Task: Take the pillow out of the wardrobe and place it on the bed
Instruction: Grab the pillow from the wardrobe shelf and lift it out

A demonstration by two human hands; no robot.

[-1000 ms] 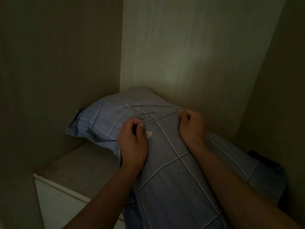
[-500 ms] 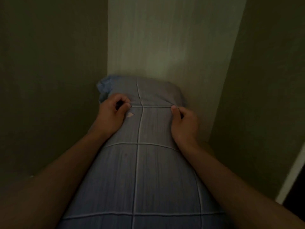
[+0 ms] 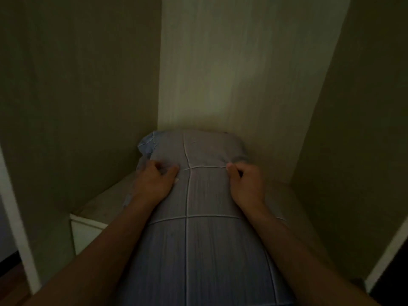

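Inside the dim wardrobe point(image 3: 231, 62), the blue checked pillow point(image 3: 198, 239) is lying lengthwise on the shelf point(image 3: 103, 204), its far end reaching the back wall. The left hand point(image 3: 154, 184) and the right hand point(image 3: 247, 186) are each gripping bunched fabric near that far end, fingers curling in.
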